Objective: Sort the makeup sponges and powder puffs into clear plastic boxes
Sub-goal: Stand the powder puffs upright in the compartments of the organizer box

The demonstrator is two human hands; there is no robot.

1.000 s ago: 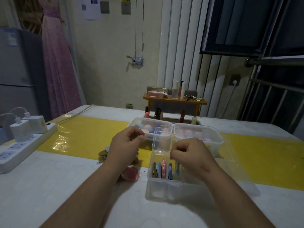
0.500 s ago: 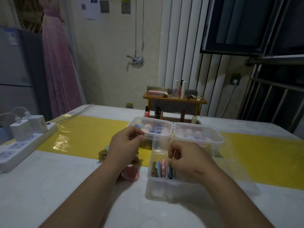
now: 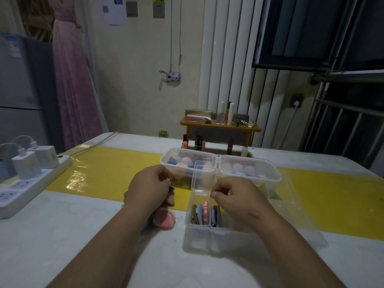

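My left hand [image 3: 150, 189] hovers left of the boxes with its fingers curled, pinching a small powder puff [image 3: 171, 199] whose pink part hangs below the fingertips. My right hand [image 3: 235, 197] is curled above the near clear box [image 3: 204, 239], thumb against forefinger, with nothing visible in it. That box holds several flat puffs [image 3: 204, 212] standing on edge beside a divider, and its clear lid [image 3: 202, 176] is raised. A pink puff [image 3: 164, 219] lies on the table under my left wrist. Behind stand two clear boxes of sponges, left [image 3: 188, 161] and right [image 3: 250, 170].
A white power strip [image 3: 31, 179] with chargers lies at the table's left edge. A yellow runner [image 3: 108, 169] crosses the white table. A small wooden shelf [image 3: 220, 126] with cosmetics stands behind the boxes. A clear lid [image 3: 299, 221] lies to the right of the near box.
My right hand has dropped slightly toward the near box and drawn a little closer to me. My left hand has stayed almost still.
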